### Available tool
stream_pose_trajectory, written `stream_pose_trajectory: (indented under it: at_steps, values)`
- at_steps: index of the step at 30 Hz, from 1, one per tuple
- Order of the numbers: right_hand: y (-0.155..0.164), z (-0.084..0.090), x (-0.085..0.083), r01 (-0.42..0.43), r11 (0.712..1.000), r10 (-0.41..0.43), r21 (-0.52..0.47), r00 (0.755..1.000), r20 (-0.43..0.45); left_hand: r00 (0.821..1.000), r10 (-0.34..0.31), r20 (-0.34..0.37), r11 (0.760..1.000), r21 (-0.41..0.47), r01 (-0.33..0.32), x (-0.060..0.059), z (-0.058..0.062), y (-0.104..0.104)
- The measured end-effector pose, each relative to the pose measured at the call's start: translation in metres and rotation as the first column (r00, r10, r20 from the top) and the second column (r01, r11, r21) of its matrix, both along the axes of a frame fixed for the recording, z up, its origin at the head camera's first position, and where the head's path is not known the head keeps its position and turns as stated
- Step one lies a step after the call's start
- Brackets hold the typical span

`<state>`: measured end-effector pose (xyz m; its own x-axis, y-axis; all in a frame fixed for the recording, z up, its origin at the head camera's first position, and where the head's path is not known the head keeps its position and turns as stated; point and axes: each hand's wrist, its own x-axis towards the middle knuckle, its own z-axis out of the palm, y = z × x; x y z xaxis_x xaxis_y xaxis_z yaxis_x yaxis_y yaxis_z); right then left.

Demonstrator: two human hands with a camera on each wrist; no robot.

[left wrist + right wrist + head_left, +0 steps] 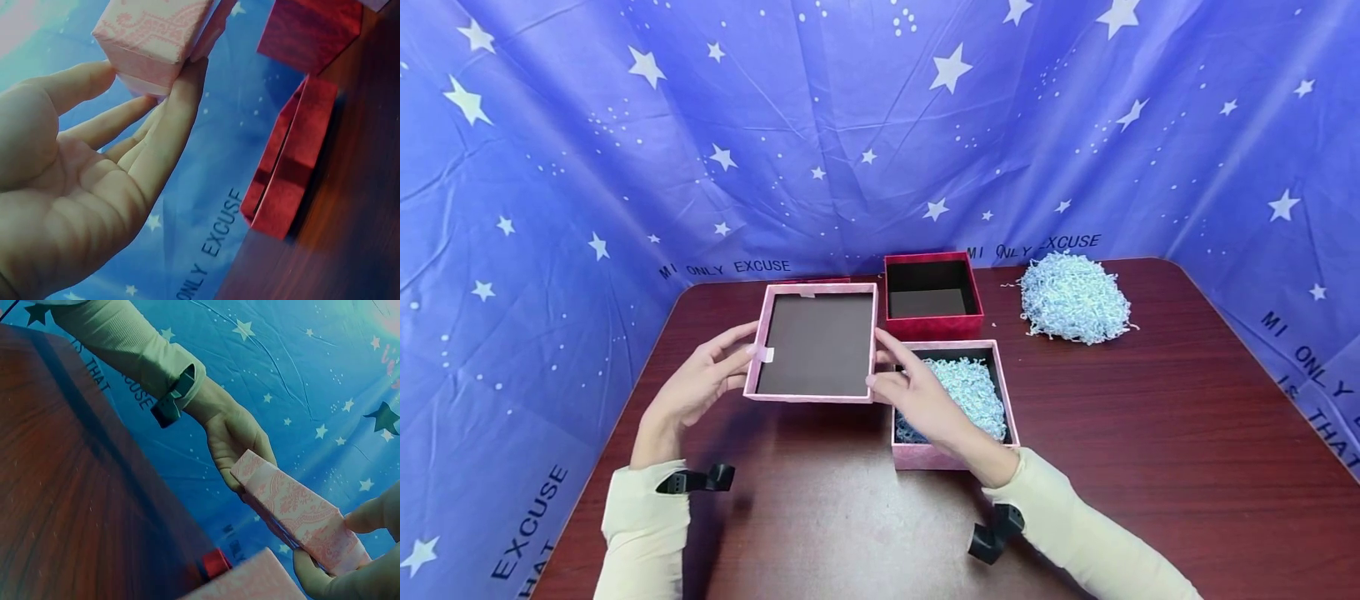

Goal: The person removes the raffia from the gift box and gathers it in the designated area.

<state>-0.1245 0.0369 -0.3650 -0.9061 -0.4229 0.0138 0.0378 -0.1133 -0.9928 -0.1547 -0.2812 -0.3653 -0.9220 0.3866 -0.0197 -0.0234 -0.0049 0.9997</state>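
Pink lid (816,343), inner face up and dark brown, hangs level above the table (1150,433), clear of the wood. Its outside carries a pale pink paisley print, with 2 bits of tape on the rim. The left hand (700,385) grasps its left edge with thumb above and fingers beneath; the right hand (917,398) pinches the right edge. Just right of it sits the pink box (955,454) part filled with blue shredded paper (970,387). Behind stands the red box (932,296), open. A loose heap of shreds (1075,297) lies well apart on the right. Bare tabletop spreads in front and on the right.
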Motion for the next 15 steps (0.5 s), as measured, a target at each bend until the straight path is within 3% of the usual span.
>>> stream_pose_trajectory:
  at_steps: [10,15]
  values:
    - [-0.025,-0.01,0.009,-0.008,1.0,0.008,-0.005,1.0,-0.012,1.0,-0.012,0.02,1.0,-0.008,0.012,0.009,-0.006,-0.023]
    - [-0.034,-0.014,0.014,-0.002,0.999,0.002,0.039,1.0,-0.019,0.999,-0.043,0.013,0.999,0.011,0.043,0.011,-0.012,-0.034]
